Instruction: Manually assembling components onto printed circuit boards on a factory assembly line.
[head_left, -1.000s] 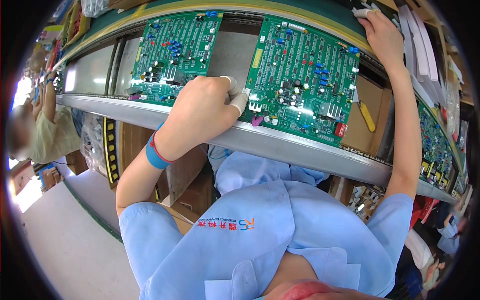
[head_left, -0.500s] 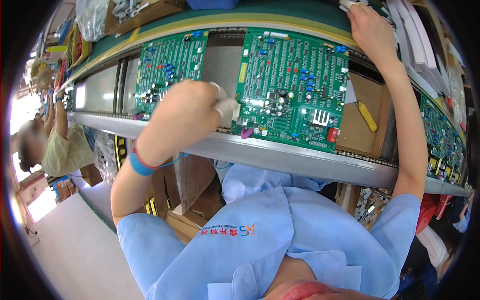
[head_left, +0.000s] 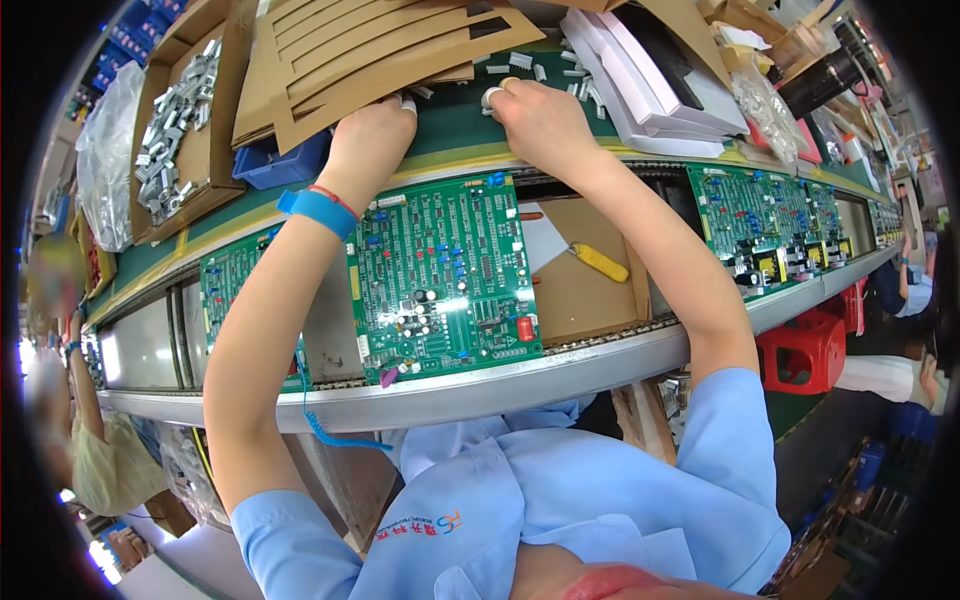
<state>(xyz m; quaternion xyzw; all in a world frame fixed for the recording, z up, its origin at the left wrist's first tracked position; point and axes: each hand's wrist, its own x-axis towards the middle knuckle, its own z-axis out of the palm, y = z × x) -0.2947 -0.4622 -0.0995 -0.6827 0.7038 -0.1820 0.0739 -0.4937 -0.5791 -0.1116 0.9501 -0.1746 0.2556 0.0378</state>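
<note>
A red plastic stool (head_left: 812, 335) stands at three o'clock, a dark grey floor (head_left: 797, 463) shows at four, and bright white light (head_left: 103, 560) glares at eight.

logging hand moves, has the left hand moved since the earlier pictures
Yes, away from the person: against the silver front rail, the left hand has gone from close by it to the far side, beyond the nearest circuit board.

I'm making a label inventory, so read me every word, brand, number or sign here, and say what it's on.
Light-blue shirt: red and dark lettering beside an orange-and-blue emblem; I won't copy that wording.
Central green circuit board: any print too small to read.
Elsewhere: nothing legible.
</note>
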